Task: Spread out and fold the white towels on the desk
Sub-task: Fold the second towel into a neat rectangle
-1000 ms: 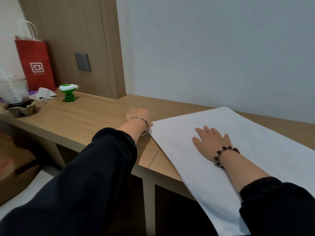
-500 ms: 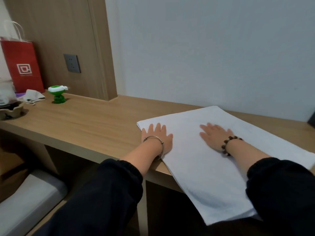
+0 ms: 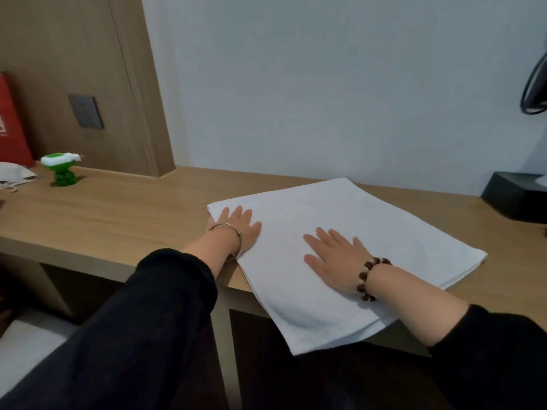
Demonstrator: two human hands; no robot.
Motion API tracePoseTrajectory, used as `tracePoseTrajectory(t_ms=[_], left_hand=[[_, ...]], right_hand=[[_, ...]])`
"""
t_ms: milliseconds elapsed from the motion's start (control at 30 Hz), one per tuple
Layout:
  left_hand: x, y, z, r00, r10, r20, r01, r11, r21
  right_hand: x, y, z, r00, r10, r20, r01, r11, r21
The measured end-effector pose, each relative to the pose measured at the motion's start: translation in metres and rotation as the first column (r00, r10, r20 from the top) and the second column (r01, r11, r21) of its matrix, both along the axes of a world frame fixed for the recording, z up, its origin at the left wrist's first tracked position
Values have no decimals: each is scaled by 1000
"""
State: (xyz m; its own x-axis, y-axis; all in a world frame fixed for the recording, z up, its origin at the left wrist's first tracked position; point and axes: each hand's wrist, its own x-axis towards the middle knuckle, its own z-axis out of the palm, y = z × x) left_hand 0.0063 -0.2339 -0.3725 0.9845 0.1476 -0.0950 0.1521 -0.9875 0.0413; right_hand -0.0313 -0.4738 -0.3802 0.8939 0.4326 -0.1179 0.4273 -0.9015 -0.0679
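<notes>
On the wooden surface [image 3: 118, 208], a folded white towel [image 3: 384, 229] lies flat, its near corner hanging over the front edge. The left grip [image 3: 236, 229], a bare hand with a metal bangle, is wide, fingers straight, pressing palm-down on the towel's left edge near the far corner. The right grip [image 3: 334, 258], with a beaded bracelet, is equally wide and flat on the towel's middle. A black box [image 3: 515, 196] sits at far right.
</notes>
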Motion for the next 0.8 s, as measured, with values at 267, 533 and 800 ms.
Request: tracePoseTrajectory(t_ms=[267,533,800], left_hand=[[3,-11,15,994,51,101,-73,972,224],[-18,-35,30,998,-23,67,29,996,-85],[-66,-45,-7,974,-183,134,187,982,-19]], right_hand=[[-12,-12,2,984,-178,21,178,984,30],[7,35,6,877,-479,46,477,877,56],[4,28,7,957,-286,51,281,957,76]])
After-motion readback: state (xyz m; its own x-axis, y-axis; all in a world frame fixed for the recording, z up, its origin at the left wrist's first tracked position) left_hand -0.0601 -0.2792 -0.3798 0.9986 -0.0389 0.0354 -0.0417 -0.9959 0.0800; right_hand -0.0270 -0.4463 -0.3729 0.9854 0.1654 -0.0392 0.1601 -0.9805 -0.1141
